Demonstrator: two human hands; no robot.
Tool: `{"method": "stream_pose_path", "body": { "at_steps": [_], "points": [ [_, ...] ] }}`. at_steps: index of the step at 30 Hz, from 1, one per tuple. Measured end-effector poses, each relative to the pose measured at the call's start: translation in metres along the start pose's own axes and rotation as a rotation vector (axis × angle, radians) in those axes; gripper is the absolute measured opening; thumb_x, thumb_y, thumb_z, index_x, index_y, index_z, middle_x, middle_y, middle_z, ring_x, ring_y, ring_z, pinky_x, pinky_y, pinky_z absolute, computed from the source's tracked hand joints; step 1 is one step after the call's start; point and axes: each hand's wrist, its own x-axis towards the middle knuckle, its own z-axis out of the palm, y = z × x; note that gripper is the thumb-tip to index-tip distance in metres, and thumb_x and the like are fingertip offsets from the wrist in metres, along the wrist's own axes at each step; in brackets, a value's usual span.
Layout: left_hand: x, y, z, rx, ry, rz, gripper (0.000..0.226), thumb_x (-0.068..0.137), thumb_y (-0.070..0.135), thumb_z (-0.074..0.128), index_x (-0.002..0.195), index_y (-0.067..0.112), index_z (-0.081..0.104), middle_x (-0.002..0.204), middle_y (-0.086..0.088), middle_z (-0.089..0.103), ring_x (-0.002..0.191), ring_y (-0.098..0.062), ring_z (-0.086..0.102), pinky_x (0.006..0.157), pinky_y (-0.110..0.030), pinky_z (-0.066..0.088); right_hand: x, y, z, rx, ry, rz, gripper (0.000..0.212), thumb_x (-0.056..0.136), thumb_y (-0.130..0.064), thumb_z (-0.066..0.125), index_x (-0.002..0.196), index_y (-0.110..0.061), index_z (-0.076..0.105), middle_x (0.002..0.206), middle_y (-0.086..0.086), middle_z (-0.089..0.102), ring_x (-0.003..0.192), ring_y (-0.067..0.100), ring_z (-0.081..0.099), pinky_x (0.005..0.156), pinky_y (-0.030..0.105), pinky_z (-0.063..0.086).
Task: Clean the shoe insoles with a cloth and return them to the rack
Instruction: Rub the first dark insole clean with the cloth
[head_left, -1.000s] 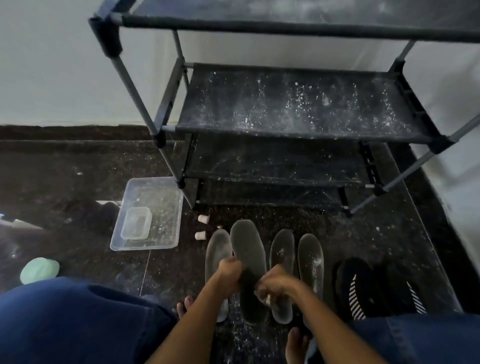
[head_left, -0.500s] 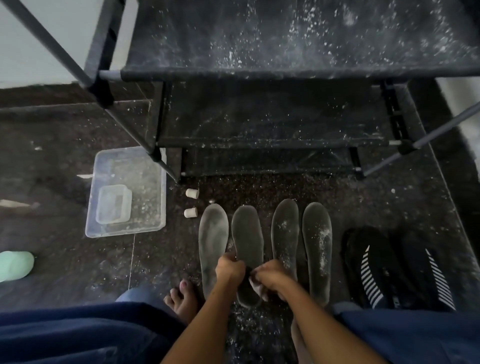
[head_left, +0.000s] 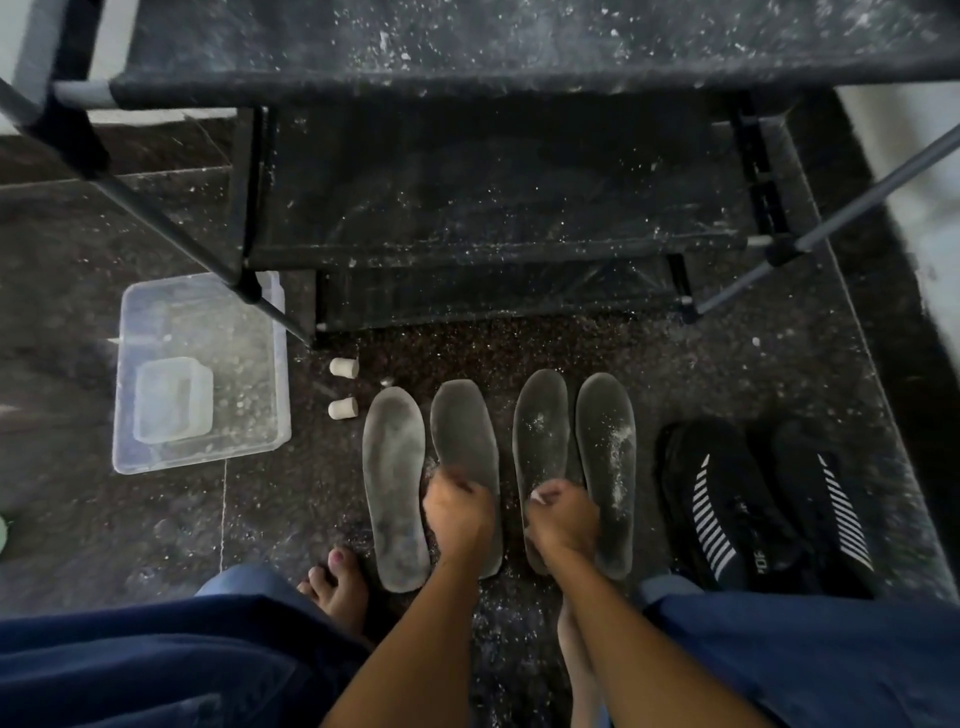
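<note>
Four insoles lie side by side on the floor (head_left: 597, 343) in front of the rack (head_left: 467, 88), toes pointing toward it. From left: insole 1 (head_left: 392, 483), insole 2 (head_left: 462, 431), insole 3 (head_left: 540, 431), insole 4 (head_left: 608, 457). All grey and dusty; nos. 3 & 4 carry white specks. None sits on the rack.

L hand (head_left: 457, 512) grips insole 2 at mid-length, fingers curled over it, heel end hidden under the wrist. Insole 2 looks slightly raised at the toe vs. its neighbours, but can't tell for sure. R hand (head_left: 563, 514) is a fist over the heel half of insole 3, w/ a small pale scrap, prob. the cloth (head_left: 537, 498), showing at the knuckles; fingers closed round it. Can't tell if the fist presses on insole 3 or hangs just above it.

Rack shelves are black fabric, heavily spattered w/ white dust, on grey tubes w/ black joints. Left of the rack foot: clear tub (head_left: 208, 322) w/ a smaller clear box (head_left: 174, 400) inside. Two small white caps (head_left: 344, 367) lie between tub and insole 1. Right of insole 4, near but apart: a pair of black shoes (head_left: 727, 499) w/ white stripes. Bare foot (head_left: 337, 587) rests just left of insole 1's heel. Blue trousers (head_left: 156, 660) fill the bottom edge on both sides.
</note>
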Motion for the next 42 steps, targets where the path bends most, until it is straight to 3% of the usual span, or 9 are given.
{"method": "stream_pose_path", "body": {
  "at_steps": [5, 9, 14, 19, 25, 28, 32, 36, 42],
  "points": [
    [-0.007, 0.018, 0.029, 0.114, -0.274, 0.126, 0.02, 0.082, 0.005, 0.049, 0.095, -0.002, 0.062, 0.09, -0.015, 0.063, 0.087, -0.032, 0.061, 0.072, -0.032, 0.047, 0.011, -0.008, -0.017, 0.271, 0.097, 0.165, 0.031, 0.086, -0.007, 0.062, 0.117, -0.005, 0.058, 0.111, 0.012, 0.065, 0.085, 0.024, 0.063, 0.063, 0.022, 0.046],
    [-0.005, 0.02, 0.041, 0.132, -0.399, 0.028, 0.028, 0.087, 0.012, 0.053, 0.11, -0.003, 0.059, 0.111, -0.021, 0.061, 0.102, -0.034, 0.059, 0.078, -0.034, 0.048, 0.015, -0.01, -0.012, 0.18, -0.034, 0.183, 0.021, 0.088, -0.007, 0.059, 0.109, -0.006, 0.06, 0.111, 0.012, 0.065, 0.099, 0.027, 0.062, 0.071, 0.024, 0.043],
    [-0.003, 0.022, 0.037, 0.105, -0.431, -0.07, 0.026, 0.086, 0.012, 0.053, 0.108, 0.001, 0.061, 0.109, -0.018, 0.065, 0.101, -0.032, 0.061, 0.071, -0.03, 0.046, 0.02, -0.004, -0.012, 0.105, -0.104, 0.188, 0.021, 0.089, -0.013, 0.06, 0.108, -0.005, 0.064, 0.105, 0.011, 0.067, 0.075, 0.019, 0.061, 0.049, 0.018, 0.041],
    [-0.008, 0.021, 0.026, 0.093, -0.37, -0.035, 0.019, 0.089, 0.012, 0.052, 0.092, 0.006, 0.07, 0.096, -0.018, 0.068, 0.093, -0.034, 0.063, 0.068, -0.029, 0.046, 0.013, -0.008, -0.023, 0.1, -0.103, 0.209, 0.011, 0.088, -0.01, 0.059, 0.093, -0.006, 0.068, 0.089, 0.009, 0.071, 0.059, 0.013, 0.062, 0.037, 0.015, 0.039],
    [-0.019, 0.036, -0.017, 0.101, -0.253, 0.084, 0.022, 0.091, 0.017, 0.054, 0.099, 0.007, 0.072, 0.099, -0.013, 0.07, 0.095, -0.03, 0.065, 0.083, -0.033, 0.052, -0.015, -0.033, -0.043, 0.033, -0.195, 0.1, 0.032, 0.082, -0.006, 0.064, 0.054, -0.014, 0.053, 0.061, 0.009, 0.063, 0.059, 0.022, 0.063, 0.062, 0.033, 0.058],
    [-0.031, 0.05, -0.048, 0.082, -0.211, 0.123, 0.021, 0.092, 0.024, 0.054, 0.095, 0.014, 0.072, 0.094, -0.007, 0.071, 0.086, -0.022, 0.066, 0.081, -0.033, 0.055, -0.037, -0.056, -0.063, -0.053, -0.231, 0.012, 0.029, 0.083, -0.007, 0.061, 0.057, -0.015, 0.052, 0.058, 0.001, 0.055, 0.054, 0.013, 0.052, 0.047, 0.02, 0.041],
    [-0.052, 0.07, -0.09, 0.039, -0.17, 0.242, 0.021, 0.092, 0.021, 0.052, 0.078, 0.019, 0.067, 0.069, 0.004, 0.061, 0.069, -0.014, 0.058, 0.066, -0.027, 0.048, -0.068, -0.088, -0.087, -0.114, -0.252, -0.135, 0.023, 0.083, -0.005, 0.06, 0.064, -0.015, 0.053, 0.069, 0.001, 0.056, 0.072, 0.018, 0.056, 0.068, 0.028, 0.048],
    [-0.08, 0.093, -0.134, -0.043, -0.109, 0.298, 0.033, 0.09, 0.018, 0.055, 0.059, 0.029, 0.052, 0.069, 0.002, 0.061, 0.077, -0.022, 0.064, 0.075, -0.031, 0.053, -0.105, -0.12, -0.115, -0.22, -0.258, -0.302, 0.004, 0.084, -0.009, 0.059, 0.082, -0.012, 0.057, 0.09, 0.006, 0.062, 0.086, 0.021, 0.06, 0.073, 0.029, 0.05],
    [-0.118, 0.126, -0.201, -0.11, -0.073, 0.403, 0.022, 0.084, 0.009, 0.056, 0.065, 0.02, 0.062, 0.075, -0.005, 0.07, 0.075, -0.028, 0.07, 0.074, -0.04, 0.059, -0.165, -0.169, -0.167, -0.334, -0.272, -0.531, 0.023, 0.08, -0.002, 0.058, 0.063, -0.012, 0.047, 0.068, 0.005, 0.053, 0.059, 0.016, 0.052, 0.054, 0.025, 0.043]
  ]
}}
